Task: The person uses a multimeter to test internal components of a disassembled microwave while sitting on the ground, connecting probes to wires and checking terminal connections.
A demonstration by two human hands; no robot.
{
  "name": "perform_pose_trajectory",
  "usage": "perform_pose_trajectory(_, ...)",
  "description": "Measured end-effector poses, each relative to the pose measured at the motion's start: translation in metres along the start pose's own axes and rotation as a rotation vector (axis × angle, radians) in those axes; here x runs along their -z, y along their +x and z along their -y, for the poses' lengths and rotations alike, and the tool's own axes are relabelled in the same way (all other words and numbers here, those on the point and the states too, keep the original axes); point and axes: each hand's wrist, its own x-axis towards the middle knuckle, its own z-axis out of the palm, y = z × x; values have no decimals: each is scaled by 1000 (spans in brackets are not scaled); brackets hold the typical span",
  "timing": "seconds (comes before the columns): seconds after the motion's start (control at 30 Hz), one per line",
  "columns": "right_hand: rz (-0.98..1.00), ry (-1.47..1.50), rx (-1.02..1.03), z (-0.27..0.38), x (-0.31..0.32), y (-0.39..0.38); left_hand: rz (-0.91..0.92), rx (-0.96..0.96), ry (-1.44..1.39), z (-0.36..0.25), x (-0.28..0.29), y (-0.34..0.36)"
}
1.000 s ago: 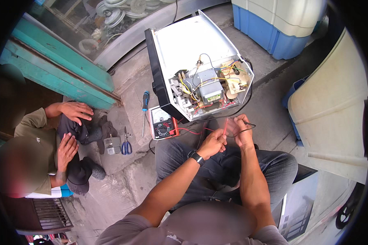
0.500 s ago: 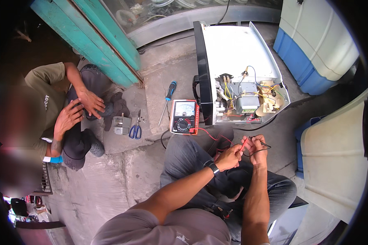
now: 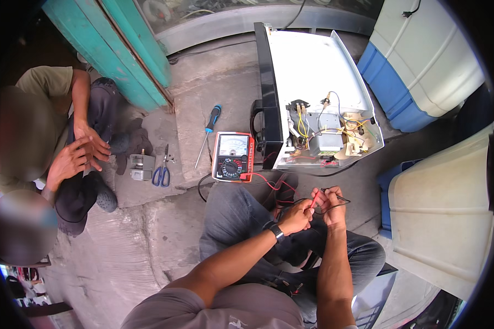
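My left hand (image 3: 295,217) is closed around a red test probe (image 3: 314,198), pointing up toward the other hand. Just right of it, my right hand (image 3: 332,206) grips the black test probe, its black lead (image 3: 343,203) looping beside the fingers. The two probe ends are close together; whether they touch is too small to tell. From the red lead (image 3: 262,176) the wire runs to an analog multimeter (image 3: 233,156) with an orange-red edge, lying face up beyond my left knee. Ahead stands a microwave oven (image 3: 318,60) with its side uncovered, showing a transformer (image 3: 326,143) and coloured wires.
A blue-handled screwdriver (image 3: 209,129), blue-handled scissors (image 3: 161,176) and a small grey metal part (image 3: 142,166) lie on the concrete left. Co-workers sit at the left, one with both hands (image 3: 88,148) together. Large cream-and-blue containers (image 3: 422,60) stand at the right.
The view has shifted slightly, so most things sit farther left. Both hands keep their probes close together. A second person's head has come into view at the lower left.
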Motion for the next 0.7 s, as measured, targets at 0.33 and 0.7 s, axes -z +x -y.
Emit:
perform_pose_trajectory(0.33, -48, -32, 2, -2, -1, -1, 24, 22, -45, 2, 1, 2)
perform_pose_trajectory(0.7, -91, -89, -69, -4, -3, -3, 26, 18, 3, 1, -1, 0)
